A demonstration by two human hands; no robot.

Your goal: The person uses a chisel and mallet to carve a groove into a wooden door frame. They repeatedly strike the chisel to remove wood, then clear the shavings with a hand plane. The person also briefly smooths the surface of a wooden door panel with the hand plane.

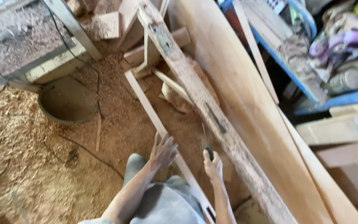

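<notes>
Right hand (pixel 213 165): clenched around the dark green handle of a thin-bladed tool (pixel 206 143), probably a screwdriver or awl, whose narrow shaft points up and away toward the rough plank (pixel 195 89); whether the tip touches wood cannot be told. Left hand (pixel 163 150): fingers spread and flat, pressing down on the pale thin batten (pixel 148 105), gripping nothing. Batten: long, narrow, light-coloured, running from near the person's lap up and to the left across the floor, apparently one rail of a light frame, with a similar thin piece crossing it higher up. State of work, as a judgement: the batten is steadied and the tool is held ready close beside it, but no fresh mark, hole or fastener shows on the wood, so the working of the piece appears barely begun or not visibly advanced. Rough plank: grey-brown, weathered, with dark patches, lying diagonally just right of the hands. Wide board (pixel 245 95): smooth, orange-tan, lying alongside and beyond the plank. Floor (pixel 34 166): covered in sawdust and shavings, with a thin black cable (pixel 92 153) trailing over it. Round basin (pixel 68 101): shallow, dull green-grey, well apart to the left. Blue rack (pixel 311 97): at upper right, holding cloth bundles and offcuts. Person's knees: in grey cloth, at the lower edge.
</notes>
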